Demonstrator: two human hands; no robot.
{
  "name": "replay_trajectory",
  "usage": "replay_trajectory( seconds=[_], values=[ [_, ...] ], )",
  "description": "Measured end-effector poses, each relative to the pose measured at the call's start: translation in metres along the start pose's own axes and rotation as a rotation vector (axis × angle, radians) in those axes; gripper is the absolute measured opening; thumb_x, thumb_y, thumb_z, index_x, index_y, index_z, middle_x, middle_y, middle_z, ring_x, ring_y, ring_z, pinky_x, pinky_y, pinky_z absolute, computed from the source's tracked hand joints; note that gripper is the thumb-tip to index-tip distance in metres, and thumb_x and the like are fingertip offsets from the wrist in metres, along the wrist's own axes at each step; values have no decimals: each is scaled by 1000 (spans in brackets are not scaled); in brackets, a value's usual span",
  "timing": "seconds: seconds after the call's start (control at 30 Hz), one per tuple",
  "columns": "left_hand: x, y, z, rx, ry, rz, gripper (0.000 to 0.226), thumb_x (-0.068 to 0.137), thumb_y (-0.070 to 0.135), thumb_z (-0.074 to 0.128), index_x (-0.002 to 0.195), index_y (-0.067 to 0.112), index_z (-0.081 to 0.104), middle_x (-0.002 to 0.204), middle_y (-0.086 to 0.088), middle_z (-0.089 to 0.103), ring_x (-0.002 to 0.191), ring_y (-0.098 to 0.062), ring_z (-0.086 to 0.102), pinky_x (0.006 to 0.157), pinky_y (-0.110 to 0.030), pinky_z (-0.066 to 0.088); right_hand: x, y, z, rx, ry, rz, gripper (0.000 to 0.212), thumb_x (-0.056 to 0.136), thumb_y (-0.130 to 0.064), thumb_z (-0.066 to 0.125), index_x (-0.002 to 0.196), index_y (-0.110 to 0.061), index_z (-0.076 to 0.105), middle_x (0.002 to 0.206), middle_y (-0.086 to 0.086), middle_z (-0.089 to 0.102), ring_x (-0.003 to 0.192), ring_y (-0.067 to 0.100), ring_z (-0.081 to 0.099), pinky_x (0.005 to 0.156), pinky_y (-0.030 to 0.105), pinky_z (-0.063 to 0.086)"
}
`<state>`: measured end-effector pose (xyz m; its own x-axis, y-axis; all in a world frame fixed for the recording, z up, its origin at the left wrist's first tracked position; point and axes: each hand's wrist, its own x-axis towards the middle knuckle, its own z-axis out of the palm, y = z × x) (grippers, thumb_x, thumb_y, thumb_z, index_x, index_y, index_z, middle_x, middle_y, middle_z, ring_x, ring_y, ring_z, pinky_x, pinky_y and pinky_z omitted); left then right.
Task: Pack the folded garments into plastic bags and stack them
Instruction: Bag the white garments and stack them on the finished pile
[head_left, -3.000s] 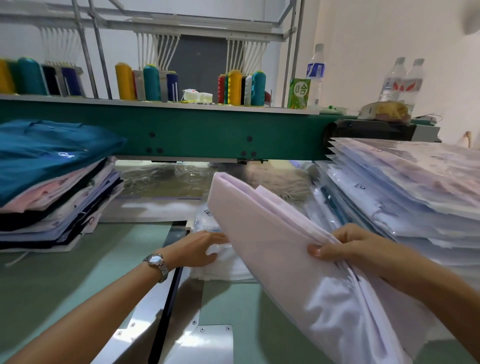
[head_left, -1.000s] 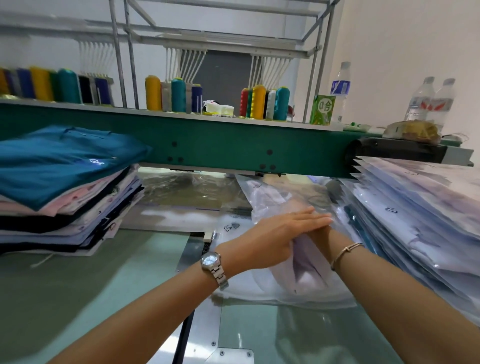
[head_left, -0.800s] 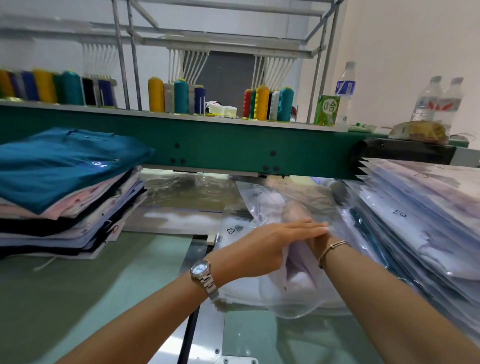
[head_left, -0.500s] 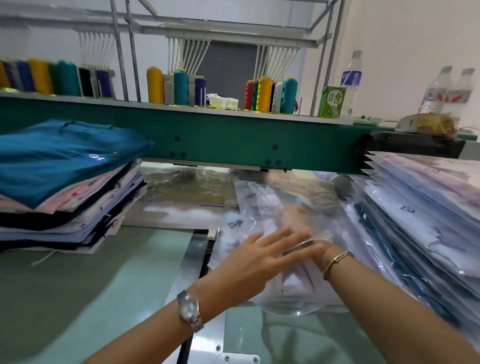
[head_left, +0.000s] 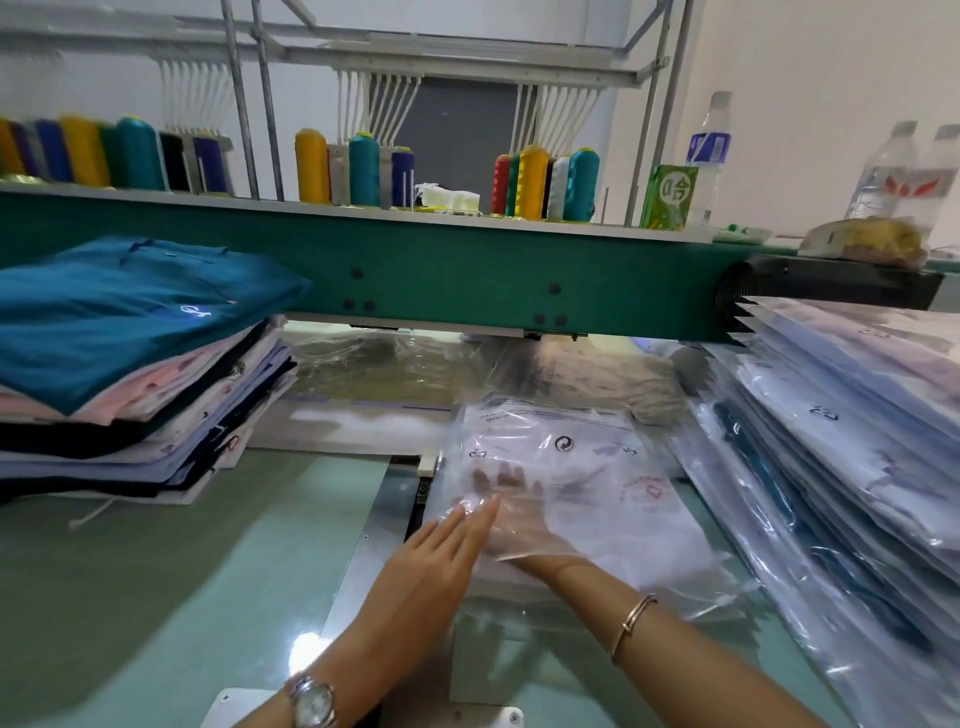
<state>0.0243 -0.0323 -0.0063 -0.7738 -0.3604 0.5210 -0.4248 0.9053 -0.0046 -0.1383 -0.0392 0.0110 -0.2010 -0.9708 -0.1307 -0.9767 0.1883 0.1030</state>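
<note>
Plastic bag (head_left: 571, 457) looks slick, garment (head_left: 660, 540) soft, light; left hand (head_left: 441, 556) flat at mouth, right hand (head_left: 519, 514) flat inside, neither gripping; grab edges imo.

White wall (head_left: 810, 104), green machine beam (head_left: 467, 270), thread cones (head_left: 535, 182)

A garment workshop, seen from a packing table beside an embroidery machine.
Rows of coloured thread cones (head_left: 532, 182) stand along the top of a long green machine beam (head_left: 467, 280), with white thread guides (head_left: 384, 104) hanging from a metal rack (head_left: 467, 57) above them. On the pale green table (head_left: 156, 597), a pile of folded shirts (head_left: 130, 364) sits on the left and a tall stack of shirts in clear plastic bags (head_left: 831, 415) slopes on the right.
</note>
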Motion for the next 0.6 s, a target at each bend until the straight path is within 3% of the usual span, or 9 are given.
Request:
replay_trajectory(
  seconds=[0.07,0.13,0.2,0.27,0.33,0.43,0.6],
  values=[
    [-4,-5,4,11,-33,-44,89,42,-11,66,130,0,59,129,-11,63,117,-23,63,93,-35,54,-1,2,6,124,35,-49,55,101,-51,22,146,-20,35,153,4,32,142,26,23,118,51,7],
    [-6,-7,4,33,-8,-81,61,61,1,52,121,2,67,124,-11,66,112,-22,66,91,-37,56,-6,14,12,214,119,-146,65,97,-61,25,142,-18,43,151,2,37,142,21,26,119,44,11],
    [-8,-8,6,82,-19,-144,60,68,12,35,115,0,70,119,-13,69,107,-24,68,87,-40,57,-23,23,23,186,112,-187,92,82,-81,12,153,-23,13,162,0,7,149,19,1,120,45,-4],
    [-9,-7,6,122,-27,-185,60,68,16,33,109,-2,72,114,-15,70,103,-25,70,83,-41,58,-41,37,36,69,133,-221,101,72,-90,6,153,-30,-5,161,0,-9,148,21,-15,117,49,-16],
    [-11,-6,7,134,-18,-185,59,69,16,33,109,-2,72,113,-16,70,102,-26,70,83,-42,58,-54,52,40,22,172,-201,89,81,-82,14,154,-33,0,162,2,-5,148,25,-12,116,50,-16],
    [-13,-4,9,166,11,-187,57,70,14,33,108,-2,73,112,-16,71,101,-27,71,82,-44,57,-62,60,37,63,184,-171,62,97,-52,30,154,-34,12,163,1,6,149,25,-3,116,49,-10],
    [-16,-4,10,157,39,-204,57,69,10,31,106,-4,73,109,-17,72,96,-26,72,77,-43,58,-63,52,34,149,219,-204,47,104,-36,23,152,-38,20,160,-15,11,150,18,-1,117,45,-13]
  ],
)
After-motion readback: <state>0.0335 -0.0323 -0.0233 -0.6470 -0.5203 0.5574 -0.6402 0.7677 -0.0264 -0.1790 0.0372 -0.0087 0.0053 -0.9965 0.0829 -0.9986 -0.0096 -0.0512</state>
